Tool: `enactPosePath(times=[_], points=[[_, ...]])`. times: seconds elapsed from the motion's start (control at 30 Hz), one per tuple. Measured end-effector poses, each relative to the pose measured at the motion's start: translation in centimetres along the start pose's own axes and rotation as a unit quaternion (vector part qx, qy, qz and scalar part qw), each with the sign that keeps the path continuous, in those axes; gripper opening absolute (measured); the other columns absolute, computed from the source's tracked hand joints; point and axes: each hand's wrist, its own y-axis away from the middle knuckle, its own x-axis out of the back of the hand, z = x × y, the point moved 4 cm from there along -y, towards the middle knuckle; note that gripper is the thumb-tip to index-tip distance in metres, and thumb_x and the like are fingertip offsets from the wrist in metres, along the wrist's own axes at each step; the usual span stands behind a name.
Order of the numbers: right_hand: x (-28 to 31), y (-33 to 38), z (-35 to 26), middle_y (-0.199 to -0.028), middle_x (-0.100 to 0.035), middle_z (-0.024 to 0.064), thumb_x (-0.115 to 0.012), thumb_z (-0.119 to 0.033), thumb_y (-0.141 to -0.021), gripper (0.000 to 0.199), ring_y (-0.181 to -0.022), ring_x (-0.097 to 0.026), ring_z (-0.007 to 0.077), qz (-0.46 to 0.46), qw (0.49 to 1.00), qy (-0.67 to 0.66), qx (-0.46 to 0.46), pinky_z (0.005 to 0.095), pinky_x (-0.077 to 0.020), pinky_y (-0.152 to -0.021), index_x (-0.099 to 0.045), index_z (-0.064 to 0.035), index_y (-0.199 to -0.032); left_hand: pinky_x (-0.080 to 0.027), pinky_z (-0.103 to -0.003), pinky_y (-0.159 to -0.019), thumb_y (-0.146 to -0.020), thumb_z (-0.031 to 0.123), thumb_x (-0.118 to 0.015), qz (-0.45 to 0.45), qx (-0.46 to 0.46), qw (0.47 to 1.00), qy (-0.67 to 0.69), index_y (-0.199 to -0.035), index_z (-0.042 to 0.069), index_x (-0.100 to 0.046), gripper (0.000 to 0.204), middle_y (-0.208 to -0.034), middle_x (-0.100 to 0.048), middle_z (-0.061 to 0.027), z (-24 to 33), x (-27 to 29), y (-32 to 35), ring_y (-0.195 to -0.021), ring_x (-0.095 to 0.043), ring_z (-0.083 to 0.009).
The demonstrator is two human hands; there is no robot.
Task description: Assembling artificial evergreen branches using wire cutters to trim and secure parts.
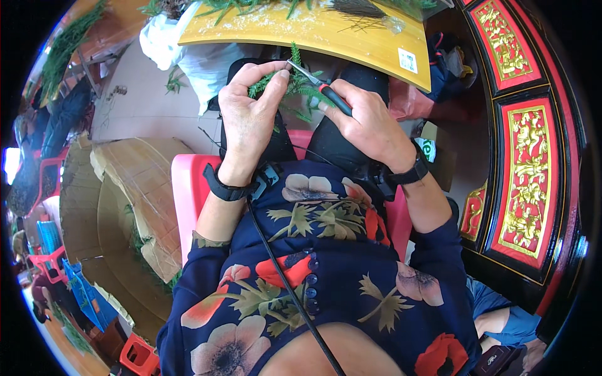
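My left hand [251, 106] is closed, with thumb and forefinger pinching a green artificial pine sprig [295, 55] over my lap. Its needled branches spread out below and behind my fingers. In my right hand [373, 128] are long-nose pliers [335, 99] with black and red handles, the fingers wrapped round them. The tip of the pliers touches or nearly touches the spot between my left thumb and forefinger. What exactly the jaws grip there is too small to tell.
Ahead stands a yellow table [276, 31] with green sprigs, white flecks and a bundle of thin dark wires [357, 9]. A white plastic bag [210, 69] hangs at its left. An open cardboard box [113, 207] sits left of my pink chair [184, 188]. A carved red-and-gold panel [527, 182] rises at right.
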Motion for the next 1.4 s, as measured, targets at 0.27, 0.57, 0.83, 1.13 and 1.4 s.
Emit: enactPosePath(times=[0.27, 0.57, 0.83, 1.13, 1.4], points=[[0.0, -0.3, 0.0, -0.08, -0.058, 0.0233, -0.061, -0.017, -0.086, 0.024, -0.072, -0.054, 0.0401, -0.013, 1.0, -0.005, 0.008, 0.0379, -0.0438, -0.064, -0.055, 0.0022, -0.099, -0.041, -0.02, -0.062, -0.083, 0.007, -0.064, 0.015, 0.014, 1.0, 0.002, -0.093, -0.003, -0.069, 0.015, -0.072, -0.057, 0.0001, -0.3, 0.1, -0.2, -0.068, -0.051, -0.0052], [0.0, -1.8, 0.7, -0.081, -0.06, 0.0218, -0.061, -0.013, -0.084, 0.02, -0.072, -0.059, 0.0396, -0.018, 0.996, 0.065, 0.05, 0.0396, -0.0462, -0.063, -0.055, 0.002, -0.096, -0.042, -0.019, -0.063, -0.084, 0.009, -0.065, 0.002, 0.072, 0.997, 0.026, -0.094, -0.003, -0.069, 0.016, -0.075, -0.061, -0.0001, -1.3, 0.9, -0.8, -0.068, -0.053, -0.0044], [-0.4, -3.9, -1.2, -0.073, -0.058, 0.0115, -0.057, -0.012, -0.079, 0.009, -0.066, -0.062, 0.0269, 0.134, 0.866, 0.462, 0.134, 0.038, -0.048, -0.058, -0.055, -0.0048, -0.084, -0.045, -0.019, -0.07, -0.086, 0.011, -0.063, -0.036, 0.226, 0.949, 0.216, -0.098, -0.002, -0.067, 0.018, -0.085, -0.066, -0.0026, -4.8, 1.5, -1.9, -0.075, -0.059, -0.0069], [-1.5, -4.8, -3.3, -0.071, -0.051, 0.0043, -0.059, -0.017, -0.077, 0.015, -0.062, -0.053, 0.0212, 0.153, 0.685, 0.664, 0.259, 0.0347, -0.0408, -0.054, -0.056, -0.0065, -0.087, -0.046, -0.021, -0.072, -0.086, 0.011, -0.062, -0.012, 0.312, 0.897, 0.314, -0.102, 0.0, -0.066, 0.02, -0.088, -0.067, -0.0033, -7.1, 1.0, -1.3, -0.08, -0.061, -0.0088], [1.3, -4.7, -2.5, -0.083, -0.061, 0.0132, -0.058, -0.018, -0.077, 0.027, -0.081, -0.061, 0.0325, 0.005, 0.945, 0.316, 0.085, 0.0407, -0.0455, -0.07, -0.057, -0.0002, -0.097, -0.045, -0.02, -0.073, -0.086, 0.007, -0.061, -0.001, 0.197, 0.938, 0.284, -0.102, -0.002, -0.064, 0.019, -0.088, -0.066, -0.0047, -5.3, 1.8, -1.9, -0.077, -0.059, -0.0092]])
